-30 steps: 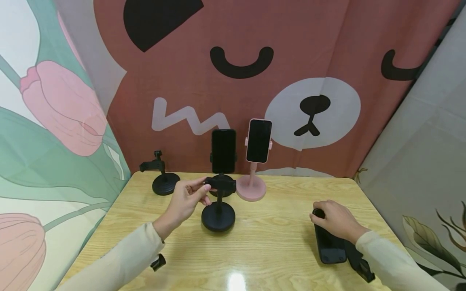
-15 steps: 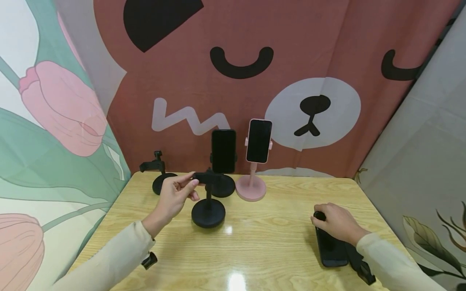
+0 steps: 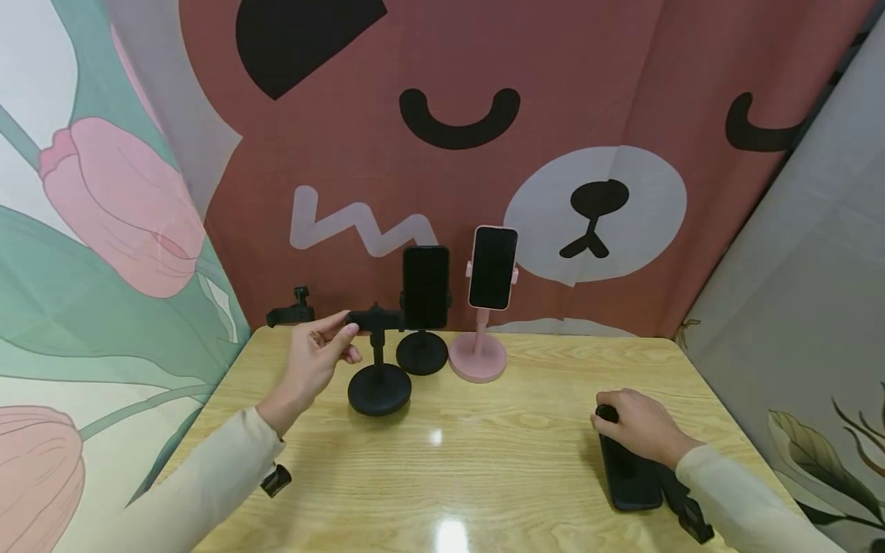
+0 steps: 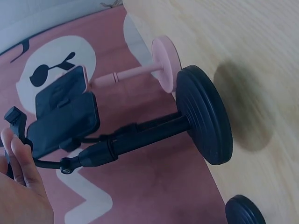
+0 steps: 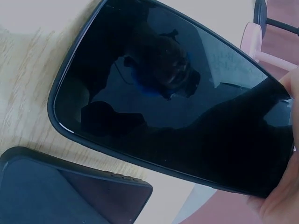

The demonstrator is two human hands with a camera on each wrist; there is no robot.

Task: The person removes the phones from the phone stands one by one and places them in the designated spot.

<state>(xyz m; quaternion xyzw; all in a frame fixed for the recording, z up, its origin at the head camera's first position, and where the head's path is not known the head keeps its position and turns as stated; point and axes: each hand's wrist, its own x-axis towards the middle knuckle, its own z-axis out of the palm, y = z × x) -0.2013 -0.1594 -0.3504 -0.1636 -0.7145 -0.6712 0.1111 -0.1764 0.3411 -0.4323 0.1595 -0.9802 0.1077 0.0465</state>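
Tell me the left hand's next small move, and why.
Probably lower the front black stand straight down onto the table. The left hand pinches its phoneless clamp, and in the left wrist view the base stands apart from its shadow, so it seems raised. The right hand holds a phone well aside.

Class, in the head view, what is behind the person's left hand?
A black, plastic-looking phone stand: its horizontal clamp shows above the left hand; its base is covered there.
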